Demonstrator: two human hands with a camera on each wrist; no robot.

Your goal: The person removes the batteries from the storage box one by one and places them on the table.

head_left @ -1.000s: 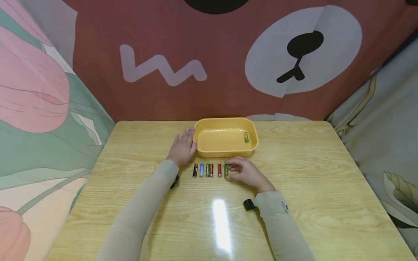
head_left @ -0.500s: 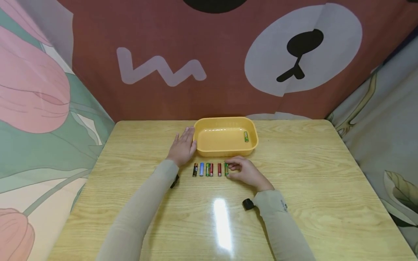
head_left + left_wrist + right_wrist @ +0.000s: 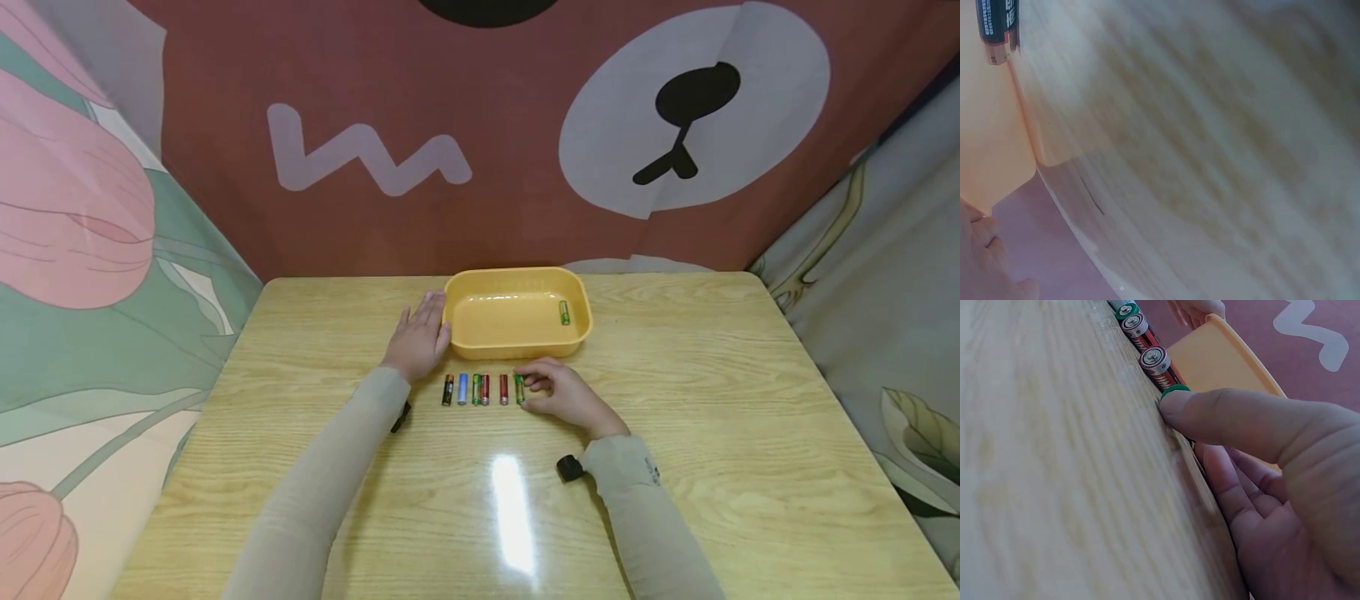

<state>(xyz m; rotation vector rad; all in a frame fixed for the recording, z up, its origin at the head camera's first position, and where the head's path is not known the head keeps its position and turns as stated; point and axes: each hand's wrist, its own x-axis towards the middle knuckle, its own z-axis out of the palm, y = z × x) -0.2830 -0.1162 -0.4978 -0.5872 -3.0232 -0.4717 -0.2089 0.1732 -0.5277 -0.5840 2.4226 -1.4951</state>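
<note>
My right hand [image 3: 566, 398] is at the right end of a row of batteries and pinches a green battery [image 3: 519, 390] lying on the table. In the right wrist view, the thumb [image 3: 1222, 419] covers most of that battery's end, leaving only a green rim showing. To its left lie a red battery [image 3: 503, 389], another red one [image 3: 485, 389] close beside a green one [image 3: 476, 389], a blue one [image 3: 462, 389] and a black one [image 3: 447, 390]. My left hand [image 3: 417, 340] rests with straight fingers against the left side of a yellow plastic basin [image 3: 517, 352].
One green battery [image 3: 565, 313] lies inside the basin, toward its right end. The wooden table [image 3: 712, 400] meets a brown printed cloth [image 3: 517, 225] behind the basin. Patterned cloths flank both sides.
Both hands and the batteries stay practically where they were. The head view has tilted very slightly.
</note>
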